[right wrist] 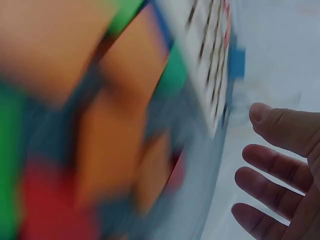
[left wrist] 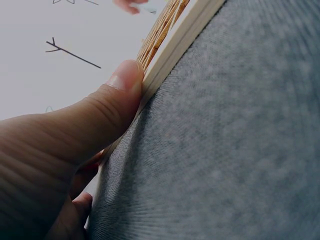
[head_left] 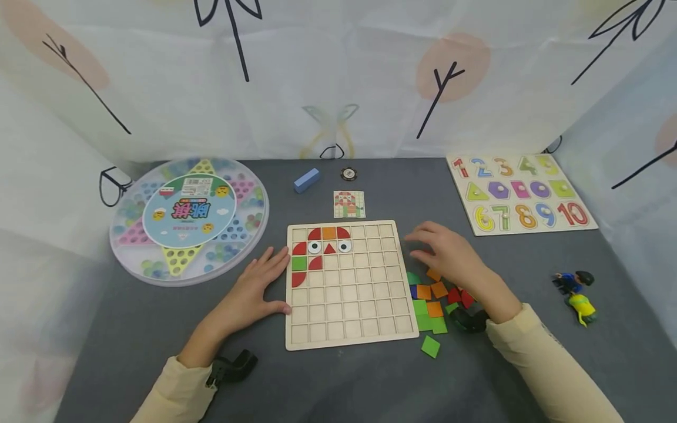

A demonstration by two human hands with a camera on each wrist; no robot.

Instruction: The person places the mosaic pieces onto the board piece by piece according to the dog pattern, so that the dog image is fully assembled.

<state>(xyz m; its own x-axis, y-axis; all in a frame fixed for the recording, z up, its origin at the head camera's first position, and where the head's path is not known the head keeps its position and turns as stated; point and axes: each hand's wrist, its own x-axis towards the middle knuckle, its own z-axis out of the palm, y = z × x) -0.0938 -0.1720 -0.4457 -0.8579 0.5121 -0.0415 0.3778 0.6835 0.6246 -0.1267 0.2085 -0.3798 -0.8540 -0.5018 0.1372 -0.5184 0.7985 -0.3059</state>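
From my head camera I see the left hand [head_left: 252, 291] at the left edge of the wooden grid board [head_left: 349, 305], its fingers straight and spread, fingertips and thumb touching the rim. My left wrist view shows the thumb tip against the board's side. The right hand [head_left: 449, 249] hangs just right of the board's far right part, fingers slightly bent and apart, with nothing between them in my right wrist view.

The board lies flat at the middle of the grey table [head_left: 338, 388]. Its far left cells carry red pieces, an orange square [head_left: 329, 233], two eye tiles and a green square [head_left: 299, 263]; the other cells are bare. Beside its near right edge I see loose tiles [head_left: 423, 322] in green, orange, red and blue, partly overlapping.

Beyond the board lie a pattern card [head_left: 349, 204], a dark round token [head_left: 348, 174] and a blue block [head_left: 307, 181]. A round game box [head_left: 189, 212] sits far left, a number board [head_left: 512, 202] far right, and two toy figures [head_left: 582, 306] lie nearer on the right.
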